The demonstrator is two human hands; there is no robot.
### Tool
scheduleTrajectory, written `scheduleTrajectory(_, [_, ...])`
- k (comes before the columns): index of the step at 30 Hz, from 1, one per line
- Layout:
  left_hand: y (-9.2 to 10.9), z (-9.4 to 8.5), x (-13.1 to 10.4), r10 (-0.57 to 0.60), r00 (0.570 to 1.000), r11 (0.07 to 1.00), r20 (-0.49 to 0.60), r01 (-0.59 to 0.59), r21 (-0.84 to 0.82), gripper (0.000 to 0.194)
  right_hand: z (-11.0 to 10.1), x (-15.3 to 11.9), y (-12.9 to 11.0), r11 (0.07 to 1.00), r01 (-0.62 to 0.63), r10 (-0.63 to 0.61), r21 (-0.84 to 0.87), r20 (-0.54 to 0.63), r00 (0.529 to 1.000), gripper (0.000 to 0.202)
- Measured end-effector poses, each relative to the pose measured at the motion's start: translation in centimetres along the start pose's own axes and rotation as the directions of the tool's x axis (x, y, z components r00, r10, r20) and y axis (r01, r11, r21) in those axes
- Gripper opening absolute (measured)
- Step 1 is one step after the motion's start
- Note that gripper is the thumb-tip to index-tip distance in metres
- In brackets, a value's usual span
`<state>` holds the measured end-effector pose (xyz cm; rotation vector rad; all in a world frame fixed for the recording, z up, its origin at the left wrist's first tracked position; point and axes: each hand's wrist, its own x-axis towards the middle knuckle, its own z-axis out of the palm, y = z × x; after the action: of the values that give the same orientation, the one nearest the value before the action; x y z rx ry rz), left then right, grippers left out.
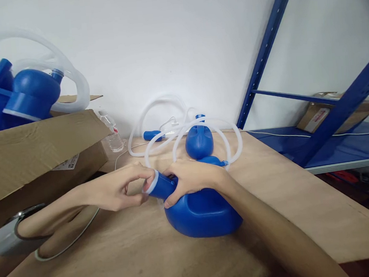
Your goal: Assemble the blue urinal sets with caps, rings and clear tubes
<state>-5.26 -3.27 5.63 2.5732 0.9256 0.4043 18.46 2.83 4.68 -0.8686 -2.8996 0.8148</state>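
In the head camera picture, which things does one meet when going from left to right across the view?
Open brown cardboard box holding blue plastic containers → small clear plastic water bottle → left hand → white-rimmed neck of the blue plastic container → right hand → blue metal shelf frame.

This looks like a stockroom or small packing workshop rather than a home. A blue steel storage rack [299, 81] stands against the bare white wall [163, 41] with a cardboard carton [318, 116] on its shelf. Beside me an open cardboard box [36, 147] is heaped with identical blue plastic bottles [35, 93] and coiled tubing [69, 79], next to a plain wooden worktable [289, 198].
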Motion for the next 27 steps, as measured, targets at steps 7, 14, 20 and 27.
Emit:
scheduleTrajectory(7, [0.4,0.2,0.7,-0.120,0.990,0.992,0.070,0.122,-0.024,0.008,0.2,-0.1,-0.1,1.000,0.015,-0.015,0.001,0.009,1.000,0.048])
scheduleTrajectory(14, [0.7,-0.5,1.4,-0.123,0.985,0.990,0.117,0.130,-0.054,0.009,0.1,-0.2,-0.2,1.000,0.006,-0.006,-0.003,0.006,1.000,0.048])
scheduleTrajectory(20, [0.7,-0.9,1.6,-0.130,0.982,0.990,0.138,0.135,-0.034,0.007,0.1,-0.3,-0.3,1.000,-0.004,0.004,-0.013,0.010,1.000,0.046])
scheduleTrajectory(27, [0.4,-0.6,1.5,-0.103,0.988,0.995,0.113,0.104,-0.008,0.006,0.1,-0.2,-0.1,1.000,0.001,-0.001,-0.005,0.005,1.000,0.049])
